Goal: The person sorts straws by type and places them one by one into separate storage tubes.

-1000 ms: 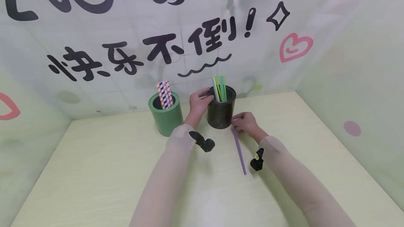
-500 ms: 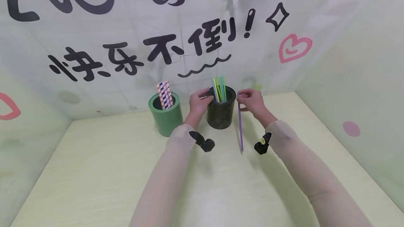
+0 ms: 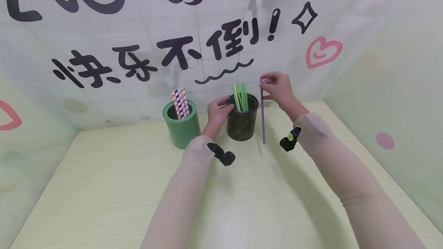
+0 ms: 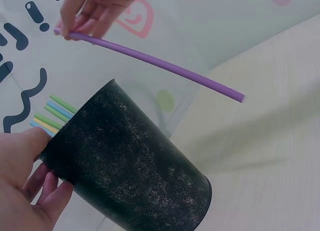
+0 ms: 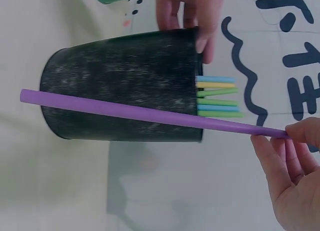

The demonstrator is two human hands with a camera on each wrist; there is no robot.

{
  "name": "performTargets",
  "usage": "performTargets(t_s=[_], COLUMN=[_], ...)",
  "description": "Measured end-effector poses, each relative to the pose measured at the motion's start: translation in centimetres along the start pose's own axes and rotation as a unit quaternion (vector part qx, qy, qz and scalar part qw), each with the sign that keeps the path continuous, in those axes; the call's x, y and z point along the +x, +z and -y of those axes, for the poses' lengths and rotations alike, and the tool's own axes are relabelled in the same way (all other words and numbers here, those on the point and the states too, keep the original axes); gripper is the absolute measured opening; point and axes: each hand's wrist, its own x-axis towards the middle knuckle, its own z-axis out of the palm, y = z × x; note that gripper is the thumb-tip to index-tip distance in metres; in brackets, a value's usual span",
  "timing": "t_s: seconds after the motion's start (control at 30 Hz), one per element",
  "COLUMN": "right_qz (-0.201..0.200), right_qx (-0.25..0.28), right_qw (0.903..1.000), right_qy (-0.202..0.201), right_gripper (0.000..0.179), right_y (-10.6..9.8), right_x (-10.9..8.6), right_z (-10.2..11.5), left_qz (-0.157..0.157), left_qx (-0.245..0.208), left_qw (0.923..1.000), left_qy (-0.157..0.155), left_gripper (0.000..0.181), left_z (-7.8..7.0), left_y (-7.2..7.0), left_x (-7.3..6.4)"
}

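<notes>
My right hand [image 3: 281, 88] pinches a purple drinking straw [image 3: 263, 120] by its upper end, between thumb and fingertips. The straw hangs upright to the right of the black cup [image 3: 241, 128], its lower end above the tabletop. Several green, blue and yellow straws [image 5: 220, 96] stand in the cup, their tops poking out over its rim. At the cup's left side my left hand [image 3: 218, 115] grips the rim, thumb over the edge and fingers against the wall, as the left wrist view shows. Seen from the right wrist, the purple straw crosses in front of the black cup.
Just left of my left hand stands a green cup [image 3: 184, 133] with several patterned paper straws [image 3: 181, 103] in it. Both cups are near the back of the pale wooden table [image 3: 114, 187]. Behind them rises a printed wall sheet [image 3: 138, 22] with black lettering.
My right hand has risen from beside the cup's base to above rim height, lifting the purple straw from a slant near the table to upright. The left hand and both cups have stayed put.
</notes>
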Motion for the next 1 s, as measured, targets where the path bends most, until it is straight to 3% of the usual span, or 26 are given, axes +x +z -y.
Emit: performTargets(t_s=[0.67, 1.0], right_qz=[-0.022, -0.044], right_qx=[0.041, 0.043], right_qw=[0.9977, 0.9961], right_qy=[-0.049, -0.064], right_gripper=[0.029, 0.025], right_y=[0.6, 1.4], right_x=[1.9, 2.6], right_z=[7.5, 8.8], left_qz=[0.001, 0.001], left_qx=[-0.006, -0.014], left_qw=[1.0000, 0.9998], left_qy=[0.004, 0.013], left_gripper=[0.037, 0.037], left_z=[0.0, 0.1], left_y=[-0.1, -0.1], left_x=[-0.1, -0.1])
